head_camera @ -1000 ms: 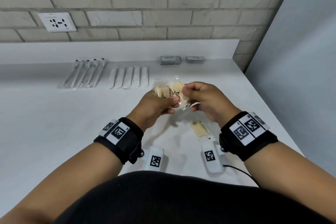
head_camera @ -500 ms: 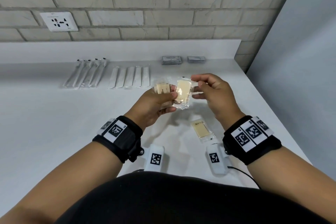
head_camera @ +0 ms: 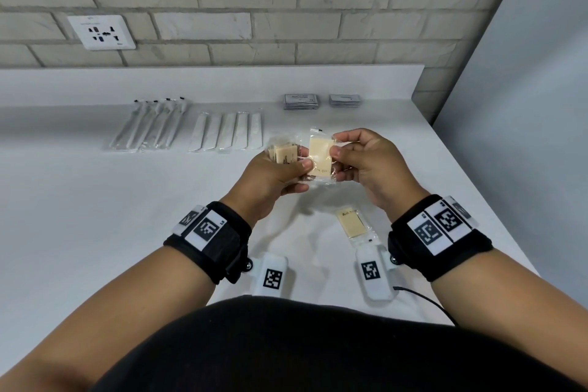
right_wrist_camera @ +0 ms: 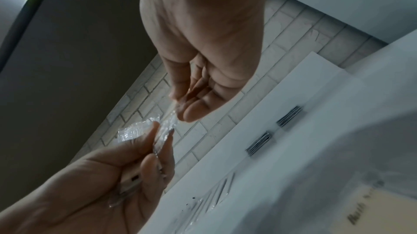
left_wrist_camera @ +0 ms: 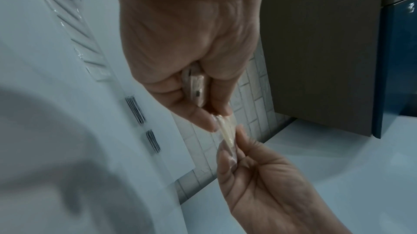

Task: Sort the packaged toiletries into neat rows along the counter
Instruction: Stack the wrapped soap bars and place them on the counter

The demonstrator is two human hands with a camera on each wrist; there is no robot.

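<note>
My left hand point(head_camera: 294, 169) grips a small stack of clear-wrapped cream soap packets point(head_camera: 284, 154) above the counter's middle. Just to its right, my right hand point(head_camera: 337, 149) pinches the edge of one more soap packet point(head_camera: 319, 154) and holds it upright against the stack, where my left thumb touches it. In the left wrist view the stack point(left_wrist_camera: 196, 88) lies between thumb and fingers, and the single packet point(left_wrist_camera: 226, 134) runs edge-on to the right hand's fingers point(left_wrist_camera: 228, 159). In the right wrist view its crinkled wrapper point(right_wrist_camera: 167, 127) spans both hands. Another soap packet point(head_camera: 353, 224) lies flat on the counter below my right hand.
Along the back of the white counter point(head_camera: 79, 216) lie a row of packaged toothbrushes point(head_camera: 149, 124), a row of white sachets point(head_camera: 227, 132) and two stacks of grey sachets point(head_camera: 300, 101), point(head_camera: 345, 100). A grey wall point(head_camera: 525, 137) bounds the counter's right edge. A socket point(head_camera: 101, 32) sits on the brick wall.
The right hand has turned its single soap packet upright and brought it against the stack in the left hand. Both hands have stayed above the counter's middle.
</note>
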